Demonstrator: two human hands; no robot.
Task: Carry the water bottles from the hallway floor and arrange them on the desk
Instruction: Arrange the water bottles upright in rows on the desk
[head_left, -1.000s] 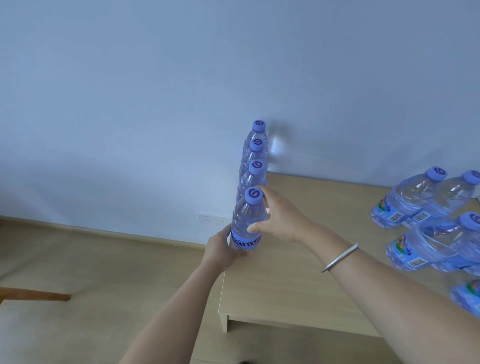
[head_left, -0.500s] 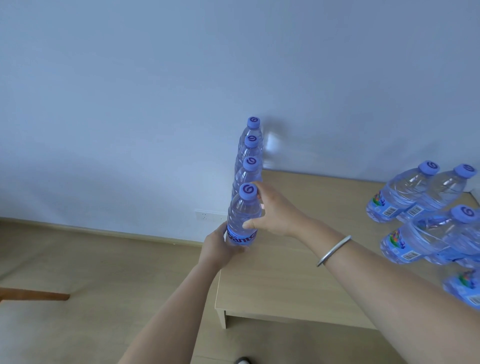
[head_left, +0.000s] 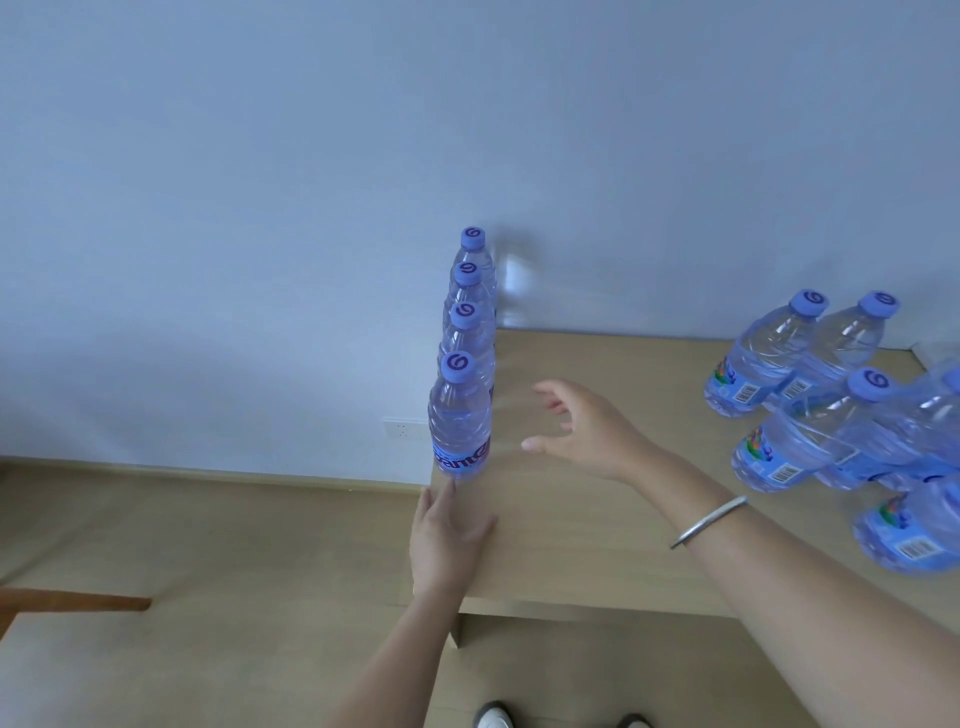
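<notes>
Several clear water bottles with blue caps stand in a straight row along the left edge of the light wooden desk (head_left: 571, 545). The nearest bottle (head_left: 460, 421) of that row stands upright by the desk's front left corner. My left hand (head_left: 447, 535) lies flat just in front of it, fingers straight, one fingertip close to the bottle's base. To the right of that bottle my right hand (head_left: 587, 426) hovers with fingers spread, holding nothing. A silver bangle (head_left: 709, 521) circles my right wrist.
A second cluster of bottles (head_left: 810, 410) stands on the desk's right side, reaching the frame edge. A white wall with a socket (head_left: 402, 429) is behind. Wood floor lies to the left, with a brown wooden piece (head_left: 78, 604) low at the left.
Both hands have let go of the nearest bottle. My right hand moved off to the right and opened; my left hand dropped back from the bottle's base. The bottle stays upright.
</notes>
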